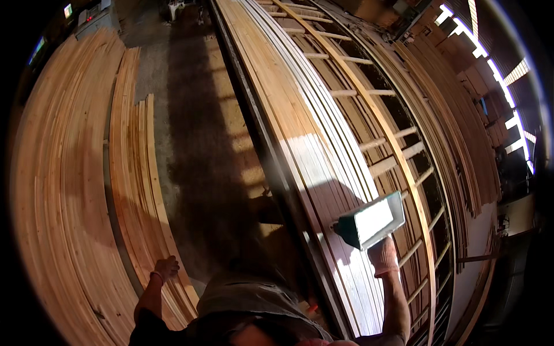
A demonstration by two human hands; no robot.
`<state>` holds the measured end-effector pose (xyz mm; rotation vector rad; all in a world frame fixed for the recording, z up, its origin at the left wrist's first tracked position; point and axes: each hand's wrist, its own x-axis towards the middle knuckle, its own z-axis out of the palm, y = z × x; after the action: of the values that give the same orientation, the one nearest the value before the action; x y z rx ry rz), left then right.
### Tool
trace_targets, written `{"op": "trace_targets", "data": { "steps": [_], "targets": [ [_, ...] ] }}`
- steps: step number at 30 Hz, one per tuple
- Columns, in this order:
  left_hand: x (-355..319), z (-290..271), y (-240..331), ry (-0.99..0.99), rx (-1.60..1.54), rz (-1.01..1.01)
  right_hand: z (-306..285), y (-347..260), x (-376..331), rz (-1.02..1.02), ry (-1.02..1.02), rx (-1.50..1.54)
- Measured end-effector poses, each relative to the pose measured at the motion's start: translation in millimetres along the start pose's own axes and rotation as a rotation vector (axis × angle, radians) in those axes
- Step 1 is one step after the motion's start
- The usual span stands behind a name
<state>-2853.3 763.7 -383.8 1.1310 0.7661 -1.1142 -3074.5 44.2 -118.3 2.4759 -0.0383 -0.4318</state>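
Timber workshop, concrete floor [190, 115] running 12 to 6 o'clock between two stocks of wood, sunlit in patches.

Item 1: planks [306, 132], long and pale, laid side by side on a dark-edged desk [271, 155] from 12 down to 5 o'clock. Slatted rack [398, 144] alongside at 3 o'clock, with gaps between its rungs.

Item 2: board stacks [63, 190], 8 to 10 o'clock; thinner strips [144, 173] lean at their floor-side edge.

Item 3: box [372, 221], rectangular, dark green body, white face catching sun, at 4 o'clock above the planks, tilted.

Right hand [384, 255], in a pale glove: grasping the box from below, arm raised.

Left hand [166, 267], bare, at 7 o'clock: clenched into a loose fist, resting against the strips' ends; whether it grips one, I cannot tell.

Risks, judged: the box is held at one end only and tilted, so it could slip and drop onto the planks or through the rack's gaps. The leaning strips could slide if the left hand nudges them.
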Motion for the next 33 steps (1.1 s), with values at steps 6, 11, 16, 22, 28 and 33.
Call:
{"op": "trace_targets", "data": {
  "steps": [6, 11, 16, 22, 28, 33],
  "targets": [
    [60, 47, 126, 0.231, 0.259, 0.027, -103, 34, 260, -0.137, 0.136, -0.09],
    [89, 101, 255, 0.223, 0.056, 0.082, -160, 58, 516, 0.071, 0.029, 0.323],
    [130, 71, 338, 0.118, 0.092, -0.097, -308, 69, 746, 0.411, 0.048, 0.903],
    [224, 20, 515, 0.163, 0.036, -0.099, -363, 91, 1026, 0.289, 0.353, 0.864],
    [205, 64, 721, 0.107, -0.037, 0.132, -412, 101, 1217, 0.278, 0.384, 0.96],
    [231, 15, 753, 0.012, 0.119, 0.102, -513, 47, 1227, 0.273, 0.163, 1.128]
  ]
}}
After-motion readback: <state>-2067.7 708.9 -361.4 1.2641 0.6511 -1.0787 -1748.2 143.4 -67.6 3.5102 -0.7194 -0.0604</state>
